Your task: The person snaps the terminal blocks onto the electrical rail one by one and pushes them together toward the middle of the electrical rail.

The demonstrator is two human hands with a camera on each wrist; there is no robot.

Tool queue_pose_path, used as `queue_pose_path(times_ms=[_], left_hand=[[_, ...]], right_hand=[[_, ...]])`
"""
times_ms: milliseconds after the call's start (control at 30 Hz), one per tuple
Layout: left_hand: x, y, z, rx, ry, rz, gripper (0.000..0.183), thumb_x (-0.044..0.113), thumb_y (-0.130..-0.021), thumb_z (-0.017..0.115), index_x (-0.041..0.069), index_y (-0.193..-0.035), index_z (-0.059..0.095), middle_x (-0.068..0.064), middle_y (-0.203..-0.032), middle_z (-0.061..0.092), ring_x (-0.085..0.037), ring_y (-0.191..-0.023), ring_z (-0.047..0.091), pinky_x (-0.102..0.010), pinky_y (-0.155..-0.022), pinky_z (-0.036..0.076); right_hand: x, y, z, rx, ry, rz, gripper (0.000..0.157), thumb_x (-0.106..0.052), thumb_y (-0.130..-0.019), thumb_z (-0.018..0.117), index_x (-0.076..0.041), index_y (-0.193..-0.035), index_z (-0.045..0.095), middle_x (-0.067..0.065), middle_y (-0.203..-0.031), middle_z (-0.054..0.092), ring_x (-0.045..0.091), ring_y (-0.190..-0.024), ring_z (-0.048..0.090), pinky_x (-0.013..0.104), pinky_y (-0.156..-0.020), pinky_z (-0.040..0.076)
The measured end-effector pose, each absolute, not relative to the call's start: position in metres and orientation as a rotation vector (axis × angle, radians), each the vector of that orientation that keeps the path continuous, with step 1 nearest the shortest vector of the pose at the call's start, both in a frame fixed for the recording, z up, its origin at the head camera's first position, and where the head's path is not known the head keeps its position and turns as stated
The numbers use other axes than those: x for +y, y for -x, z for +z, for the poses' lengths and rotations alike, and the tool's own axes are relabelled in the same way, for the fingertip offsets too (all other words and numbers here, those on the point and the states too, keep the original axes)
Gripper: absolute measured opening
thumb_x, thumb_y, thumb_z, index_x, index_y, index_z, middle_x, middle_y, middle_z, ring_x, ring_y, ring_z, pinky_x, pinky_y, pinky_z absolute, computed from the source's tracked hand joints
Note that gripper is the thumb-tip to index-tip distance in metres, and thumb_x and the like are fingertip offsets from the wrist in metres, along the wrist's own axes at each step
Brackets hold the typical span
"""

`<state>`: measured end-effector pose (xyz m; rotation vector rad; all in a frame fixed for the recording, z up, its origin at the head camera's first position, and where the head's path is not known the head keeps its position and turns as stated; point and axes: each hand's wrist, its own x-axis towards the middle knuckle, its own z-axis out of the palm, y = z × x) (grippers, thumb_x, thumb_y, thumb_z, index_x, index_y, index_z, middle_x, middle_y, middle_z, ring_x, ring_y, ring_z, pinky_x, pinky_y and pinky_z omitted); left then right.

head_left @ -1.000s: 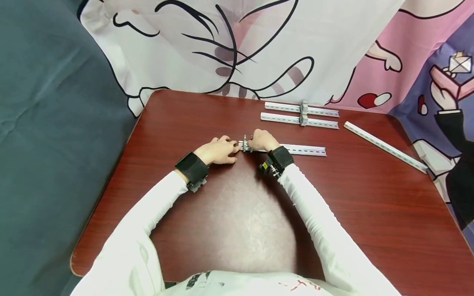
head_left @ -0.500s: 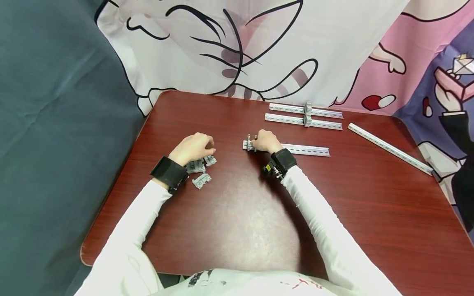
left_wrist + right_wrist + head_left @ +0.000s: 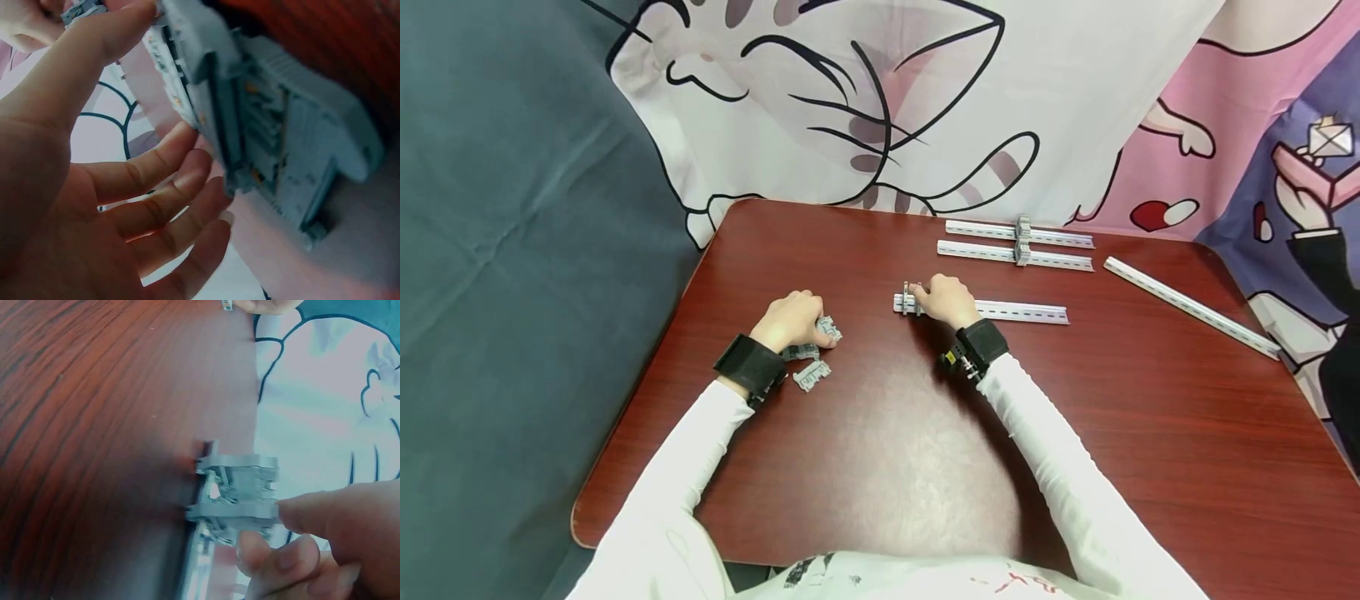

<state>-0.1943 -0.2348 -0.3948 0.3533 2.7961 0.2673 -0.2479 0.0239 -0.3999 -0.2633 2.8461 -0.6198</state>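
Observation:
A slotted metal DIN rail (image 3: pixel 1022 312) lies across the middle of the table, with two grey terminal blocks (image 3: pixel 237 511) standing on its left end. My right hand (image 3: pixel 949 300) holds the nearer of them, thumb on one edge and fingers curled below. To the left, my left hand (image 3: pixel 790 321) is over a small group of loose grey terminal blocks. Its thumb and index finger pinch one terminal block (image 3: pixel 828 327), while the other fingers (image 3: pixel 165 219) curve beside it. Another loose terminal block (image 3: pixel 812 375) lies in front; others are partly hidden under the hand.
Two parallel rails (image 3: pixel 977 249) at the back carry grey terminal blocks (image 3: pixel 1022 242) near their middles. A further rail (image 3: pixel 1195 307) lies slanted at the right. A printed cloth (image 3: pixel 820 125) hangs behind the brown table (image 3: pixel 865 450).
My left hand has gone from the rail's left end to the loose terminal blocks at the left, and it now pinches one. My right hand has stayed at the rail's left end.

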Motion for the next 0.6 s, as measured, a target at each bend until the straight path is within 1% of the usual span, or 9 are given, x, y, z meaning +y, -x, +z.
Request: queue_pose_path(times_ms=[100, 200, 300, 400, 433, 500, 600], left_hand=[[-0.234, 0.196, -0.397, 2.811, -0.366, 0.266, 0.039, 0.042, -0.076, 0.077, 0.006, -0.086, 0.064, -0.012, -0.095, 0.059, -0.027, -0.087, 0.055, -0.041, -0.071, 0.047], [-0.233, 0.195, -0.401, 2.833, -0.401, 0.242, 0.035, 0.040, -0.076, 0.076, 0.008, -0.078, 0.062, -0.011, -0.089, 0.059, -0.026, -0.082, 0.055, -0.041, -0.068, 0.047], [-0.231, 0.195, -0.404, 2.863, -0.443, 0.237, 0.031, 0.035, -0.075, 0.075, 0.009, -0.070, 0.057, -0.008, -0.078, 0.056, -0.024, -0.074, 0.054, -0.038, -0.062, 0.045], [-0.227, 0.196, -0.404, 2.898, -0.482, 0.261, 0.030, 0.031, -0.074, 0.074, 0.010, -0.069, 0.053, -0.005, -0.069, 0.052, -0.021, -0.066, 0.052, -0.035, -0.059, 0.042], [-0.226, 0.197, -0.403, 2.910, -0.494, 0.278, 0.030, 0.030, -0.075, 0.074, 0.008, -0.071, 0.054, -0.005, -0.069, 0.052, -0.021, -0.066, 0.052, -0.034, -0.059, 0.042], [-0.223, 0.197, -0.401, 2.934, -0.529, 0.311, 0.031, 0.032, -0.077, 0.074, 0.006, -0.080, 0.059, -0.007, -0.075, 0.058, -0.022, -0.069, 0.056, -0.035, -0.062, 0.046], [-0.217, 0.199, -0.398, 2.972, -0.595, 0.357, 0.042, 0.037, -0.079, 0.074, 0.002, -0.100, 0.064, -0.012, -0.094, 0.066, -0.026, -0.081, 0.062, -0.038, -0.071, 0.052]], right_hand=[[0.027, 0.243, -0.394, 2.895, 0.246, -0.691, 0.053, -0.042, -0.098, 0.048, -0.014, -0.055, 0.041, 0.001, -0.060, 0.041, 0.023, -0.062, 0.050, 0.034, -0.051, 0.036], [0.029, 0.236, -0.389, 2.919, 0.272, -0.751, 0.052, -0.038, -0.098, 0.051, -0.014, -0.053, 0.039, -0.003, -0.054, 0.033, 0.018, -0.054, 0.042, 0.030, -0.047, 0.029], [0.028, 0.230, -0.383, 2.910, 0.332, -0.792, 0.050, -0.034, -0.097, 0.053, -0.015, -0.054, 0.039, -0.005, -0.053, 0.031, 0.015, -0.052, 0.037, 0.028, -0.047, 0.026], [0.026, 0.225, -0.378, 2.867, 0.409, -0.840, 0.047, -0.031, -0.097, 0.053, -0.015, -0.054, 0.041, -0.005, -0.054, 0.034, 0.014, -0.053, 0.038, 0.027, -0.051, 0.028], [0.025, 0.224, -0.377, 2.850, 0.429, -0.853, 0.046, -0.030, -0.097, 0.052, -0.015, -0.055, 0.043, -0.005, -0.054, 0.036, 0.014, -0.054, 0.039, 0.027, -0.053, 0.029], [0.023, 0.221, -0.375, 2.803, 0.473, -0.883, 0.043, -0.029, -0.097, 0.052, -0.013, -0.057, 0.051, -0.004, -0.055, 0.044, 0.015, -0.057, 0.043, 0.026, -0.056, 0.032], [0.020, 0.220, -0.375, 2.723, 0.506, -0.906, 0.040, -0.032, -0.097, 0.053, -0.006, -0.068, 0.065, 0.001, -0.063, 0.059, 0.015, -0.063, 0.049, 0.026, -0.060, 0.036]])
